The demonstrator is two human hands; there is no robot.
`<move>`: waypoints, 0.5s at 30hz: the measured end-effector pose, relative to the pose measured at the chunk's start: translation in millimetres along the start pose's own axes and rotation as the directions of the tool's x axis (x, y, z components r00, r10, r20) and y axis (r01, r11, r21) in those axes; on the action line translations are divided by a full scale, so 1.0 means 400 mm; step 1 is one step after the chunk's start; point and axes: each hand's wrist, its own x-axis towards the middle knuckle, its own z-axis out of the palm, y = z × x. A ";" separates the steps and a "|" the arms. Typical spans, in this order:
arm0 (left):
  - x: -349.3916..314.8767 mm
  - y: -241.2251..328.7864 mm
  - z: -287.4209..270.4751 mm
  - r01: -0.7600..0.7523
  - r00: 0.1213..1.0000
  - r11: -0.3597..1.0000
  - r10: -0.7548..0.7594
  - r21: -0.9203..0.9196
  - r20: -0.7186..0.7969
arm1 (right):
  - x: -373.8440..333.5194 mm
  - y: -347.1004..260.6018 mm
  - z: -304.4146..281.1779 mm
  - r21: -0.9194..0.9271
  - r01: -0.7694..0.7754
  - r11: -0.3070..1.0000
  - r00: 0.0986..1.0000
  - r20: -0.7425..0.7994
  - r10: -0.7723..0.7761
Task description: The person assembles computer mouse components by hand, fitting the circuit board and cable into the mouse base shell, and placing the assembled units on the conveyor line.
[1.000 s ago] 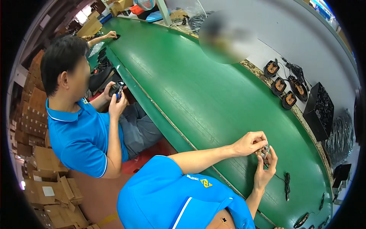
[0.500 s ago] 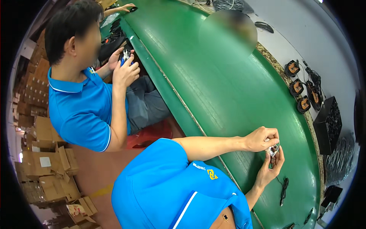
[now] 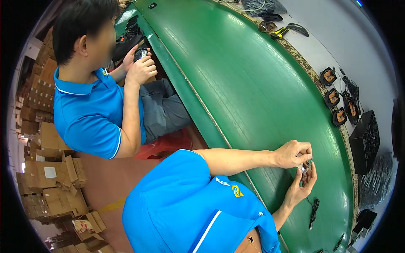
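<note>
"Since the two hands meet so closely, what are their fingers doing?"

"The left hand (image 3: 292, 154) pinches a small clear-and-metallic part (image 3: 303, 168) from above; the right hand (image 3: 298, 189) grips its lower side. Its exact kind I can't tell."

"Where is it?"

"Above the green desk (image 3: 249, 101), between the pale-trimmed near edge and the speckled far edge."

"And room to move?"

"A broad green stretch runs up and away from the left hand. Near the right hand lies one bundled black cable (image 3: 314, 213)."

"Counts beyond that?"

"Three round black shells (image 3: 333, 98) with orange insides by the far edge, one longer shell (image 3: 351, 105) beside them, one black box (image 3: 361, 145) of small dark parts, one yellow-and-black tool (image 3: 279, 33). At left, one co-worker (image 3: 93, 122) holds a dark device (image 3: 141, 53)."
</note>
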 end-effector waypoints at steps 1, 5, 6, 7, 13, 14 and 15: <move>-0.001 -0.002 0.001 -0.008 1.000 1.000 0.008 0.002 -0.006 | 0.000 -0.002 0.000 0.000 -0.001 1.000 1.000 0.001 0.001; 0.000 -0.003 -0.002 -0.035 0.999 0.999 0.035 0.025 -0.020 | 0.000 -0.007 0.002 -0.003 -0.001 1.000 1.000 0.000 0.001; 0.001 -0.002 -0.003 -0.049 0.999 0.998 0.050 0.044 -0.018 | 0.001 -0.006 0.002 -0.007 0.001 1.000 1.000 -0.004 -0.001; 0.003 0.000 -0.003 -0.063 0.998 0.996 0.064 0.063 -0.016 | 0.002 -0.006 0.002 -0.010 0.002 1.000 1.000 -0.008 -0.003; 0.023 -0.016 -0.007 -0.081 0.996 0.993 0.083 0.085 -0.021 | 0.023 0.011 0.009 -0.025 -0.002 1.000 1.000 -0.010 0.002; 0.024 -0.018 -0.007 -0.081 0.996 0.993 0.083 0.086 -0.022 | 0.024 0.017 0.008 -0.024 -0.002 1.000 1.000 -0.008 0.002; 0.022 -0.018 -0.007 -0.087 0.996 0.992 0.089 0.096 -0.018 | 0.023 0.021 0.006 -0.023 -0.014 1.000 1.000 -0.007 0.014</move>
